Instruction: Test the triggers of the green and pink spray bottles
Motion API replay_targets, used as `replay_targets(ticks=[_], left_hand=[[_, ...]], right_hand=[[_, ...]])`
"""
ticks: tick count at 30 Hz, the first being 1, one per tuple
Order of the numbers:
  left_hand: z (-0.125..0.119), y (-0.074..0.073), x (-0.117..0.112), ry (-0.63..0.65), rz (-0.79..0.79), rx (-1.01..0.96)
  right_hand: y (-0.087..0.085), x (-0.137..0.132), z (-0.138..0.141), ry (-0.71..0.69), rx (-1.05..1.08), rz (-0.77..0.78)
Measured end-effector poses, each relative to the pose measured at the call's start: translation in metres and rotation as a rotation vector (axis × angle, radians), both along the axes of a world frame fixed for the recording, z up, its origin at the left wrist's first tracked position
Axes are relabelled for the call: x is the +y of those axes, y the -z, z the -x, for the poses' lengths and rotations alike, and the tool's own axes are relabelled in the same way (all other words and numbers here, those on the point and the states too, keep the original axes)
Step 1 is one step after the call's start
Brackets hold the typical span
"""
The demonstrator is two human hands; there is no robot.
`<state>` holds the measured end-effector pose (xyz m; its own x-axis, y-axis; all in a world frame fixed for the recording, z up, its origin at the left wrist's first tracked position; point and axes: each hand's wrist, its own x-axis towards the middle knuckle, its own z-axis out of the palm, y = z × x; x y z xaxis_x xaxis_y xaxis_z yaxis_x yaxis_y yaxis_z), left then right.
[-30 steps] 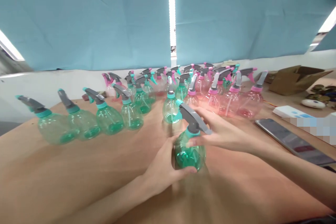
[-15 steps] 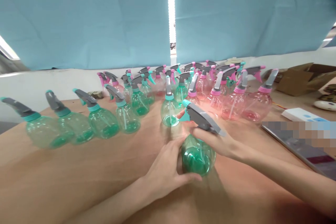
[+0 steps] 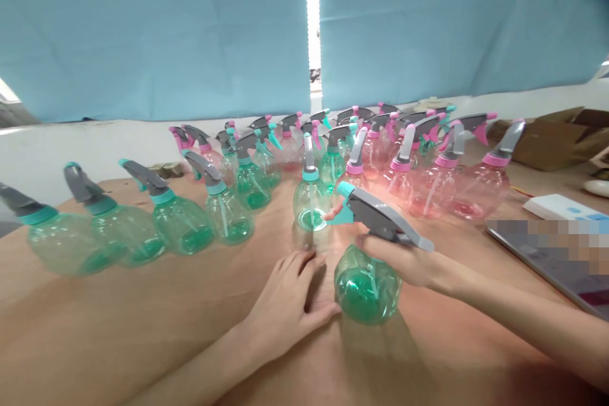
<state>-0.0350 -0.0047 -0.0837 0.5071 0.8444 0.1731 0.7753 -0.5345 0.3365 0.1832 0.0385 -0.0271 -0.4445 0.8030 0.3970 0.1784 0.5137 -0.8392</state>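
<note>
A green see-through spray bottle (image 3: 367, 288) with a grey and turquoise trigger head stands slightly tilted before me. My right hand (image 3: 397, 260) is wrapped round its neck under the head, one finger by the turquoise trigger. Just left of the bottle, my left hand (image 3: 290, 295) rests low over the table, fingers spread and holding nothing; its thumb tip is close to the bottle's side. Directly beyond stands another green spray bottle (image 3: 310, 200). To the left, several green spray bottles (image 3: 183, 222) form a slanting row.
Several pink spray bottles (image 3: 483, 187) stand at the right, with mixed pink and green ones behind. A flat dark-screened device (image 3: 533, 266), a white box (image 3: 561, 208) and an open cardboard box (image 3: 547, 139) lie further right. A blue curtain (image 3: 166, 32) hangs behind the wooden table (image 3: 190, 317).
My left hand has come off the green spray bottle and moved left and down to the table. My right hand still grips the bottle, slightly further right. The view has shifted a little.
</note>
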Motion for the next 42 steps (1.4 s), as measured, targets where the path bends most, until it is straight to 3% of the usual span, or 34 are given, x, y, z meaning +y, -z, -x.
replay_targets(ticks=[17, 28, 35, 42], left_hand=[[-0.001, 0.0, -0.001, 0.023, -0.026, 0.009], [-0.002, 0.001, -0.001, 0.018, -0.023, 0.001], [-0.001, 0.005, 0.0, 0.032, -0.048, 0.02], [-0.001, 0.005, 0.0, 0.026, -0.058, 0.039]], right_hand=[[0.0, -0.001, -0.005, -0.043, -0.034, 0.058], [0.002, -0.001, 0.005, 0.02, -0.05, -0.027], [-0.007, -0.004, 0.015, -0.001, 0.009, -0.032], [-0.005, -0.003, 0.013, -0.042, -0.011, -0.037]])
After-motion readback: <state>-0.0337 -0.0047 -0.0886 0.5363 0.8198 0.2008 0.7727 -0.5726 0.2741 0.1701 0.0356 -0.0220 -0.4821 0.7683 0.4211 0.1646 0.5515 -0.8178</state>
